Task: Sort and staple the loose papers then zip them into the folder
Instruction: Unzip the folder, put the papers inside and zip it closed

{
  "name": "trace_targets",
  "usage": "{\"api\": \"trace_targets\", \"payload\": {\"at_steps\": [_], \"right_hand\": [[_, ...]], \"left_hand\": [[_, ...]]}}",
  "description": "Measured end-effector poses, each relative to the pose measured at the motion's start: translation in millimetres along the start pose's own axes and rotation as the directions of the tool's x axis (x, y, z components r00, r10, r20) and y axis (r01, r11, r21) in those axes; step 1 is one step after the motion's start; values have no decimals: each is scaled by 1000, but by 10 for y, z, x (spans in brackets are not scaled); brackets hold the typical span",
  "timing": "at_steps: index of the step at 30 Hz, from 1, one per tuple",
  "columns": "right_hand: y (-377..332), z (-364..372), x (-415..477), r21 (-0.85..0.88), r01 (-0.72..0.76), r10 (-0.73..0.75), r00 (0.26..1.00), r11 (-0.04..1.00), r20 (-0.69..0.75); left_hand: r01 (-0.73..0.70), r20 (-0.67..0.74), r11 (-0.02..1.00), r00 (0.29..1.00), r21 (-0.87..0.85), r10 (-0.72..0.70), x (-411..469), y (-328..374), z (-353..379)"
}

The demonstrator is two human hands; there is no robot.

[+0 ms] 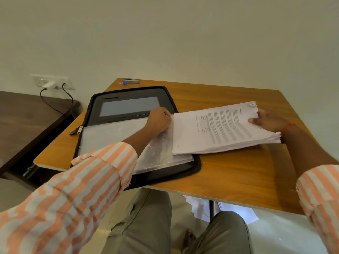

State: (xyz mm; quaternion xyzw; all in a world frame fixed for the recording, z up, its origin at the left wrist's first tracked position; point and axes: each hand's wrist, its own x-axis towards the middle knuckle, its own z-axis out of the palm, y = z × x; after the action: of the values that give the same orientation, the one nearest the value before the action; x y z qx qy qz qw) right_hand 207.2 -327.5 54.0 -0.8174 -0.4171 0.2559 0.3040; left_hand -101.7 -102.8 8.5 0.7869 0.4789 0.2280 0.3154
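Over the open folder (128,107), I pinch the paper stack (216,132) in my right hand (267,121), left hand (159,120) curled at its other edge, hold unclear; next, I judge, it needs sliding squarely inside.

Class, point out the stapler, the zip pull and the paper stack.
stapler (132,81): head view, its metal body.
zip pull (79,129): head view, its metal tab.
paper stack (220,129): head view, top printed sheet.

The wooden surface (229,171) with rounded corners carries an open black zip folder (128,91) lying flat across its left half, its zipper pull (78,130) trailing onto the wood, and a small stapler (132,81) with a blue bit (124,82) beside it at the far edge.
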Motion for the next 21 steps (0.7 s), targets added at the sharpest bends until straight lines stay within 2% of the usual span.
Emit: {"api": "trace_targets", "payload": {"at_steps": [3,7,12,21], "right_hand": [[-54,-94,56,-71,3,1,998,997,61],[-147,-145,33,-106,28,-26,999,994,25],[-237,-176,41,-134,56,-49,997,989,53],[-253,-196,111,-194,96,-82,994,976,77]], "left_hand": [[-56,17,997,998,61,55,47,-19,-23],[-72,61,990,996,123,65,97,-13,-62],[-107,129,972,988,209,81,158,11,-96],[-153,97,958,986,243,133,273,0,-52]]}}
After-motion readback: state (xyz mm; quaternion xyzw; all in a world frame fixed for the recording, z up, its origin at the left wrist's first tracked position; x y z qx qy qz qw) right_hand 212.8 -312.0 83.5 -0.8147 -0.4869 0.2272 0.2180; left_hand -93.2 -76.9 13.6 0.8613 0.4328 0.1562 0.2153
